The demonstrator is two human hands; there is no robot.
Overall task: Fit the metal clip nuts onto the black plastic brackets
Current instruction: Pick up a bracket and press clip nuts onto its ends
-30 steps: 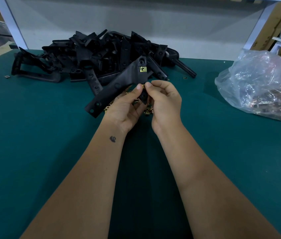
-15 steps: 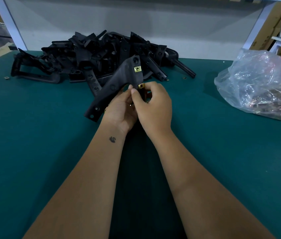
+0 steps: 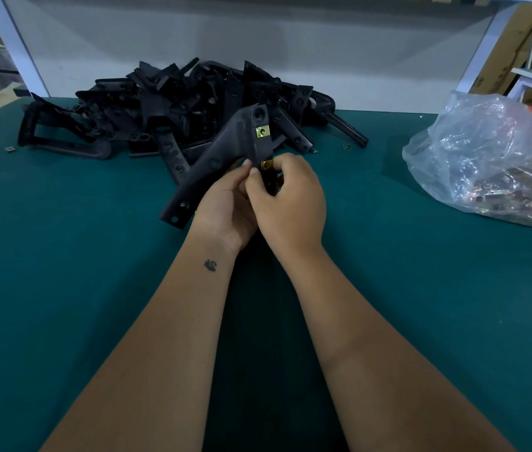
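The teal-covered desk carries a far heap of black plastic brackets, stock within reach. A clear plastic bag of metal clips sits right. The left hand grips 1 long black bracket raised, steadying it; the right hand fingers pinch a gold clip nut at its edge, below 1 fitted clip

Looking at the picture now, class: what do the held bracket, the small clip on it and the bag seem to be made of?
Bracket: matt black, moulded-looking, probably plastic. Clip nut: shiny yellow-gold, likely plated metal. Bag: clear, crinkled, glossy film, apparently thin plastic.
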